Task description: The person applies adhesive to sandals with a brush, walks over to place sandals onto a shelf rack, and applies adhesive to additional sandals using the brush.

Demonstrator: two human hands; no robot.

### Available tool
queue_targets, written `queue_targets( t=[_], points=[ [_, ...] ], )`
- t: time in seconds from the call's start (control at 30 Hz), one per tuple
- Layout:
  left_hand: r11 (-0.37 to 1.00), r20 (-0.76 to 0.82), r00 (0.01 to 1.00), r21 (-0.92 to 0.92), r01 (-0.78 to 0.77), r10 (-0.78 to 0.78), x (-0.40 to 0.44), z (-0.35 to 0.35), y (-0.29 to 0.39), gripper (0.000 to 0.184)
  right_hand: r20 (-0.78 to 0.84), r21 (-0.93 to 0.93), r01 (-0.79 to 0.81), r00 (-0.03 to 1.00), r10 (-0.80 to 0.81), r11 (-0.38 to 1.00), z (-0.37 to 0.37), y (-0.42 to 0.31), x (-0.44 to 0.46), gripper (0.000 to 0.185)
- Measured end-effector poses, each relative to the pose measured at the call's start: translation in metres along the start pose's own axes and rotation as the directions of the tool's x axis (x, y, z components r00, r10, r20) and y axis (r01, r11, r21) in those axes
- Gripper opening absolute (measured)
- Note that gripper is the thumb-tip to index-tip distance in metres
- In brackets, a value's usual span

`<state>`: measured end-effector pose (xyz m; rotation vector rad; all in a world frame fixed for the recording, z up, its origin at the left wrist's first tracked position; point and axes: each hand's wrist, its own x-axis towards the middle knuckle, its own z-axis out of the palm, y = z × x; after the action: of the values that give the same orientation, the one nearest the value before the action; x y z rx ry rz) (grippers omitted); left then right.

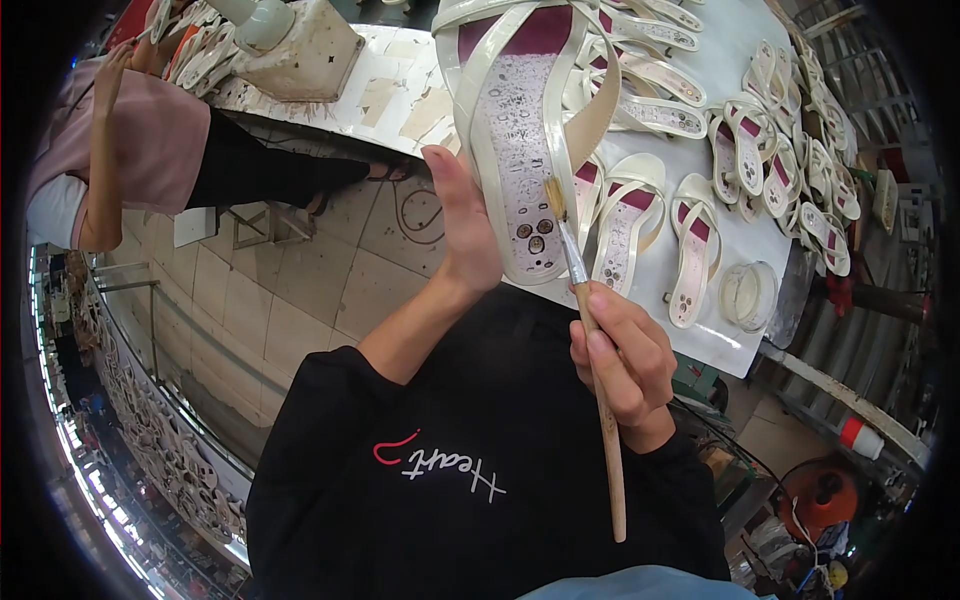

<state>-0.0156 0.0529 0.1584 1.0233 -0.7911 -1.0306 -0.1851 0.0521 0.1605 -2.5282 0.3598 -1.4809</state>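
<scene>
A white strappy sandal (515, 140) is held up in front of me, its insole facing me. My left hand (462, 215) supports it from the left side, thumb stretched up along the edge, the other fingers hidden behind the sole. In my right hand (630, 355) is a paintbrush (607, 440) with a long wooden handle, pinched near its metal ferrule. The bristles touch the insole's speckled pale surface, just above several dark round marks at the heel. A round clear dish (748, 297) with pale contents stands on the table to the right.
Many similar white sandals (693, 250) lie over the white table (690, 345), mostly at the back and right. A stained machine base (300, 55) stands at the back left. Another person (130, 150) in a pink top works at the left. Metal racks (880, 80) line the right.
</scene>
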Motion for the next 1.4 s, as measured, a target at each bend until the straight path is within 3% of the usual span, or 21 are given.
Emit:
queue_targets(
  t=[0.27, 0.43, 0.67, 0.87, 0.93, 1.17, 1.23, 1.4],
  points=[
    [0.999, 0.021, 1.0, -0.048, -0.022, 0.023, 0.002, -0.005, -0.002, 0.095, 0.025, 0.009, -0.004, 1.0, 0.004, 1.0, 0.001, -0.001, 0.0, 0.028],
    [0.991, -0.128, 0.989, -0.103, -0.089, 0.076, 0.006, 0.0, -0.001, 0.091, -0.025, 0.055, 0.03, 0.999, -0.028, 0.998, 0.004, 0.002, 0.0, 0.026],
    [0.994, -0.034, 0.996, -0.077, -0.083, 0.081, 0.007, -0.015, -0.006, 0.093, -0.008, 0.085, 0.02, 1.0, -0.02, 0.996, 0.004, 0.002, 0.0, 0.027],
    [0.998, -0.074, 0.996, -0.036, -0.052, 0.049, 0.006, -0.016, -0.003, 0.093, 0.003, 0.093, 0.013, 1.0, -0.014, 0.996, 0.005, 0.002, 0.0, 0.026],
    [0.991, -0.163, 0.985, -0.115, -0.071, 0.051, 0.007, -0.012, -0.002, 0.091, 0.011, 0.097, 0.01, 1.0, -0.011, 0.995, 0.005, 0.002, 0.0, 0.026],
    [0.981, -0.221, 0.972, -0.155, -0.115, 0.079, 0.011, -0.013, -0.004, 0.091, 0.036, 0.099, -0.013, 0.999, 0.009, 0.995, 0.006, 0.001, -0.001, 0.026],
    [0.993, -0.172, 0.98, -0.04, -0.112, 0.104, 0.009, -0.018, -0.005, 0.091, 0.047, 0.1, -0.019, 0.999, 0.014, 0.995, 0.005, 0.0, -0.001, 0.026],
    [0.991, -0.17, 0.978, -0.036, -0.129, 0.121, 0.01, -0.022, -0.007, 0.09, 0.062, 0.102, -0.031, 0.998, 0.024, 0.994, 0.006, -0.002, -0.001, 0.026]
  ],
)
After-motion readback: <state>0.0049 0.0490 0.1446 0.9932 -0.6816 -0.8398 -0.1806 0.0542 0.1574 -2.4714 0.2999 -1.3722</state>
